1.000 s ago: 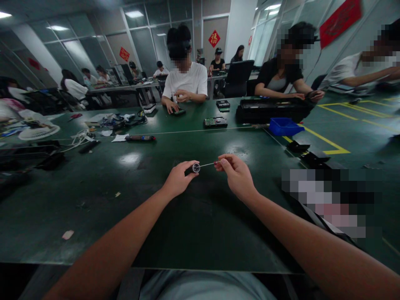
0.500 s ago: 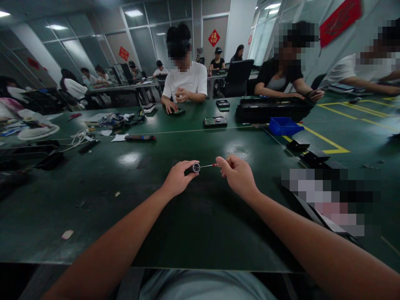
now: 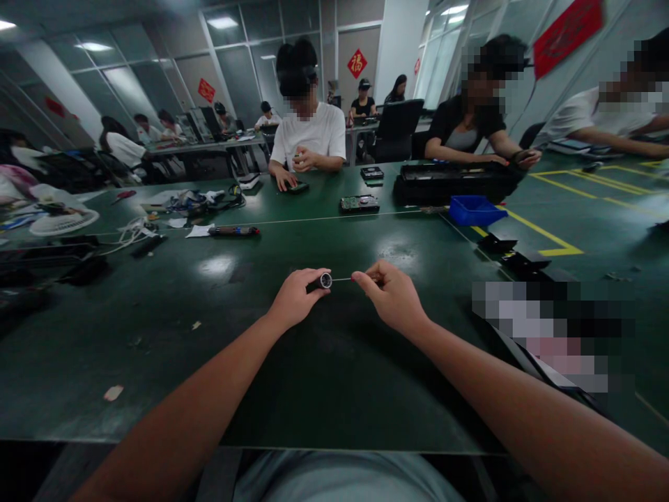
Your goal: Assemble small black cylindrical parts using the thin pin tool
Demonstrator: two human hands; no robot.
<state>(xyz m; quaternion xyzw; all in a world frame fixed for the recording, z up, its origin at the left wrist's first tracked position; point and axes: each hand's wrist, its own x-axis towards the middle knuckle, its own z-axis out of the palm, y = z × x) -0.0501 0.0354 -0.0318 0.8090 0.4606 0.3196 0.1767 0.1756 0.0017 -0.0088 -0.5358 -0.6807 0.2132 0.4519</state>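
My left hand is closed around a small dark cylinder with a silver ring at its end, held just above the green table. My right hand pinches the handle of a thin screwdriver, whose metal shaft points left into the cylinder's open end. The two hands sit close together at the table's middle. Most of the screwdriver's handle is hidden inside my right fingers.
A blue bin, a long black case and a circuit board lie farther back. Cables and tools clutter the far left. Black parts lie at the right. Several people sit across the table.
My right hand has moved left toward the cylinder, so less of the screwdriver shaft shows between the hands. The left hand has stayed in place.
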